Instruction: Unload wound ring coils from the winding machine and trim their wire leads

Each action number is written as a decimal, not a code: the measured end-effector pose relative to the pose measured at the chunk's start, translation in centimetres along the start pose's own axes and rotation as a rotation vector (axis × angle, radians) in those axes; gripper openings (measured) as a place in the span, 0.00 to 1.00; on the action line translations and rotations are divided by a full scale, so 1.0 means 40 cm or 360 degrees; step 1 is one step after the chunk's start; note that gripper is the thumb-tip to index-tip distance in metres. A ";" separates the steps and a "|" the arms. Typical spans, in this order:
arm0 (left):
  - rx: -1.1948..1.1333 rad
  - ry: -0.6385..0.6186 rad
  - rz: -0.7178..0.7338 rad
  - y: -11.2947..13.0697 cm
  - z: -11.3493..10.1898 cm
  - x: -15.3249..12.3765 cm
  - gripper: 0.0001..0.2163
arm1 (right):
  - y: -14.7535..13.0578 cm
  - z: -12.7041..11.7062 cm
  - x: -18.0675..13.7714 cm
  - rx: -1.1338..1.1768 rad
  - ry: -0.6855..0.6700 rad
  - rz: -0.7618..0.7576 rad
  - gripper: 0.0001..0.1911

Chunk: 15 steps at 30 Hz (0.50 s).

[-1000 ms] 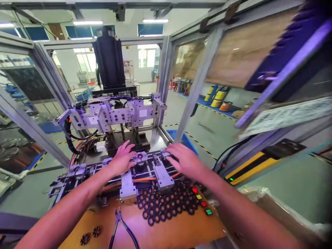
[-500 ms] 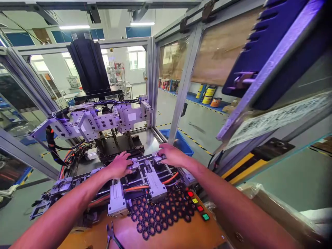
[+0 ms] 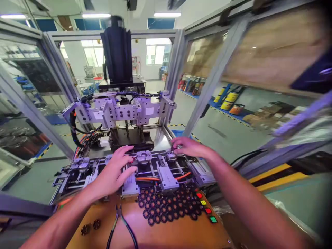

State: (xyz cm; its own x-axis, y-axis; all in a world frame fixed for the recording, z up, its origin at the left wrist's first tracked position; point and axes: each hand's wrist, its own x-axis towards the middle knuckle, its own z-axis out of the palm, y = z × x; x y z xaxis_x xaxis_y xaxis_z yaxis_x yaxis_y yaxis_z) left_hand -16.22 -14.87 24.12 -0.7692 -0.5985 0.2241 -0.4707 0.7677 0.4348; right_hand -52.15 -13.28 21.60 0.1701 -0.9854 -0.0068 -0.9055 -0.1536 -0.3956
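My left hand [image 3: 118, 171] hovers just left of the middle metal fixture [image 3: 144, 157], its thumb and fingers apart. A small reddish spot shows by its fingertips; I cannot tell whether it belongs to something held. A dark ring sits on that fixture. Over at the right fixture [image 3: 172, 157], the fingers of my right hand [image 3: 185, 147] are curled in against the top; what they grip is mostly hidden. Many black ring-shaped parts [image 3: 166, 209] with copper-coloured centres lie grouped before the fixtures. Cutting pliers [image 3: 118, 211] rest on the orange-brown worktop [image 3: 166, 237], jaws pointing away.
Two loose ring parts [image 3: 90, 226] lie at the worktop's left. Coloured buttons [image 3: 206, 207] line its right side. Behind the fixtures stands a machine head [image 3: 124, 112] under a black column [image 3: 118, 55]. Aluminium frame posts [image 3: 215, 72] enclose the station.
My left hand has pulled back from the middle fixture toward me and left, uncovering the ring there. My right hand stays at the right fixture. The view has turned left.
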 end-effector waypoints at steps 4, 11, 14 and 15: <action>-0.0182 0.0446 -0.0321 -0.021 -0.003 -0.328 0.08 | -0.134 0.063 -0.114 0.0180 0.0139 -0.0298 0.10; 0.0219 0.0486 -0.0686 -0.110 0.217 -0.729 0.06 | -0.496 0.539 -0.224 0.0562 0.0026 -0.0822 0.06; 0.0217 0.0403 -0.0709 -0.130 0.269 -0.747 0.05 | -0.607 0.703 -0.177 0.0511 -0.0003 -0.0932 0.04; 0.0220 0.0394 -0.0732 -0.133 0.279 -0.745 0.05 | -0.630 0.733 -0.164 0.0491 0.0020 -0.0940 0.04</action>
State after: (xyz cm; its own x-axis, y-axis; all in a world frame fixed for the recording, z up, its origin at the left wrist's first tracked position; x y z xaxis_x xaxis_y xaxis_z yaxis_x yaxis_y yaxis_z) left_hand 4.40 1.42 5.40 -0.3534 -0.9032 0.2438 -0.8002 0.4268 0.4213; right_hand -19.03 -0.80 4.68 0.5972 -0.7433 0.3015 -0.5087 -0.6416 -0.5741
